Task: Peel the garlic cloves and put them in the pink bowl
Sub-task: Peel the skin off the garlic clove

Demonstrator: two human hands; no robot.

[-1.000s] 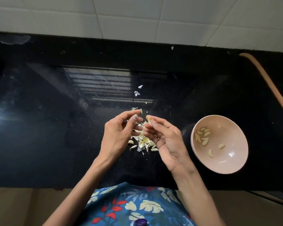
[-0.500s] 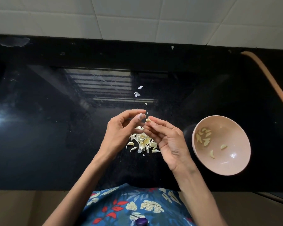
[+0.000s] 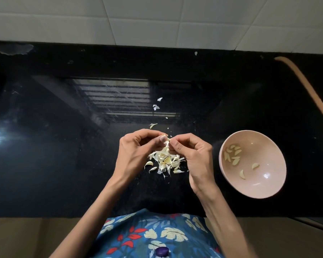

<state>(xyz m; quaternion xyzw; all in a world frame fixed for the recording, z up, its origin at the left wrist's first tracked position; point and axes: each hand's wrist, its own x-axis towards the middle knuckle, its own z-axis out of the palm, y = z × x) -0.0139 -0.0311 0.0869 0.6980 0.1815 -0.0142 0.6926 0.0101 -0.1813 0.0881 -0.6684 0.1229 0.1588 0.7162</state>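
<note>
My left hand (image 3: pixel 136 148) and my right hand (image 3: pixel 194 155) meet fingertip to fingertip over the black counter, both pinching one small garlic clove (image 3: pixel 166 139) that is mostly hidden by the fingers. Directly below them lies a heap of pale garlic skins and cloves (image 3: pixel 165 162). The pink bowl (image 3: pixel 268 189) sits to the right of my right hand, tilted, with several peeled cloves (image 3: pixel 233 155) inside.
The glossy black counter (image 3: pixel 63 146) runs to a white tiled wall (image 3: pixel 157 19) at the back. Loose skin flakes (image 3: pixel 156 107) lie beyond the hands. A curved wooden edge (image 3: pixel 309 90) sits at the far right. The counter's front edge is by my patterned clothing (image 3: pixel 157 235).
My right hand has curled from an open, palm-up pose into a pinch. Both hands have closed together on the clove above the heap.
</note>
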